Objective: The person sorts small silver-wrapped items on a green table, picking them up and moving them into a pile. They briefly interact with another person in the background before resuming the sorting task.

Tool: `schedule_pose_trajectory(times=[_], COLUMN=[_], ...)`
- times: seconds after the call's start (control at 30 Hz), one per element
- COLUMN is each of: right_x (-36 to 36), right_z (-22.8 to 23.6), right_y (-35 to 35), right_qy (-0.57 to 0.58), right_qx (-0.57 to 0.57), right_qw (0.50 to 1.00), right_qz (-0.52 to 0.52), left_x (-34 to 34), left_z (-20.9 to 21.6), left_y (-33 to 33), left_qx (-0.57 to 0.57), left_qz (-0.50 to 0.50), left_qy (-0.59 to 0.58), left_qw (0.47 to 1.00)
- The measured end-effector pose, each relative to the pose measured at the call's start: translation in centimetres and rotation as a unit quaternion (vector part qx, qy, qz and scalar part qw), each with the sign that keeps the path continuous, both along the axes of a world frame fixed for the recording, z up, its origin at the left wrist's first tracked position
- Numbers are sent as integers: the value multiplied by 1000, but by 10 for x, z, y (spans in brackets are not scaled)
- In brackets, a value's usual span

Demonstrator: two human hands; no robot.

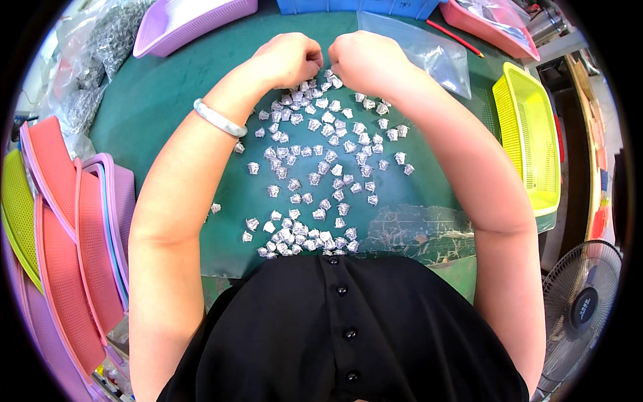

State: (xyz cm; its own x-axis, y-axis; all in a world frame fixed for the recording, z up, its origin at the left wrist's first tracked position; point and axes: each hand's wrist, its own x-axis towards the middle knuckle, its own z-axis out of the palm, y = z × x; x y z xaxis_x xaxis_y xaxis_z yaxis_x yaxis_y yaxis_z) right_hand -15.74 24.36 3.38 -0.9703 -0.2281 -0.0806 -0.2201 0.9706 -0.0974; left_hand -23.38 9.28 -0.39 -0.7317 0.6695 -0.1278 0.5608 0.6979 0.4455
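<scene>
In my one view, from the head, both bare hands meet near the far side of the green desk [167,100]. I see the left hand [284,60] with its fingers [313,59] curled inward; whether they pinch anything I cannot tell. The right hand [365,61] is bent over just beside it, knuckles up, its fingertips mostly hidden from me, so I cannot tell its grip either.

The small silver-coloured pieces [314,124] lie scattered over the middle of the desk, some right below the hands, with a dense heap along the near edge by the black shirt [281,321]. A pale bangle [220,118] circles the left wrist.

Beyond the right forearm I have a clear plastic bag [439,60] and a red pencil [455,39], with a yellow-green basket [549,167] farther right. A lilac basket [194,27] and a blue crate [355,7] line the far edge. Stacked baskets [60,248] stand at left, a fan [583,305] at lower right.
</scene>
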Motion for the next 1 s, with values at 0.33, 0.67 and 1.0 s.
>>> schedule_pose_trajectory(times=[0.33,0.67,1.0], right_x=[-23,-35,-27], right_z=[0,-7,1], right_y=[-2,7,1], right_qy=[-47,-82,-70], right_qx=[44,11,-15], right_qw=[993,981,983], right_qz=[99,175,171], left_x=[5,32,29], left_z=[1,20,4], left_y=[-20,-29,-43], left_qx=[80,17,83], left_qz=[35,-32,-17], left_qy=[54,12,48], left_qw=[995,999,995])
